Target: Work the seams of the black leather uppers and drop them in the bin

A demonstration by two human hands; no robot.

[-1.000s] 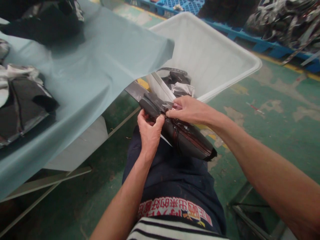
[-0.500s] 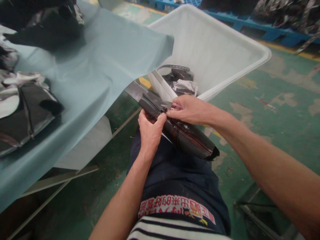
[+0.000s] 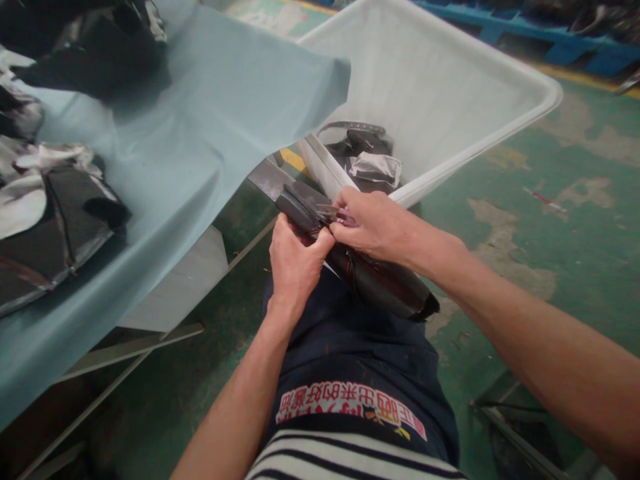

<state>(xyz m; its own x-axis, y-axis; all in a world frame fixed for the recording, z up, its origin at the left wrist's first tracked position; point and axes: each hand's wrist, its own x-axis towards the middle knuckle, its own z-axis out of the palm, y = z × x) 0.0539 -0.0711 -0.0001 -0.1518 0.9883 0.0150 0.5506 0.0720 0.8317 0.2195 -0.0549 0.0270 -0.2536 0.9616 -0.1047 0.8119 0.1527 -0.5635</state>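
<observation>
A dark brown-black leather bag (image 3: 400, 287) with a reddish-brown zip lies slantwise over a grey metal bar (image 3: 264, 177), above my lap. My left hand (image 3: 296, 263) is closed on the bag's near side, its thumb bent toward the middle. In my right hand (image 3: 373, 223) are small thread snips (image 3: 327, 211) with a pinkish handle, their metal blades pointing left over the bag. My right fingertips also press against the leather close to the left thumb. The exact spot under the fingertips is hidden.
At left, a table with a blue-grey cover (image 3: 185, 113) carries dark bags (image 3: 75, 220). A white bin (image 3: 425, 100) beyond my hands holds black and grey pieces (image 3: 375, 160). Blue pallets (image 3: 520, 37) stand behind; a metal frame (image 3: 520, 440) is at lower right.
My right hand has tilted slightly, so the snips' blades show more clearly and reach farther left. My left hand has shifted a little left. The view has moved slightly.
</observation>
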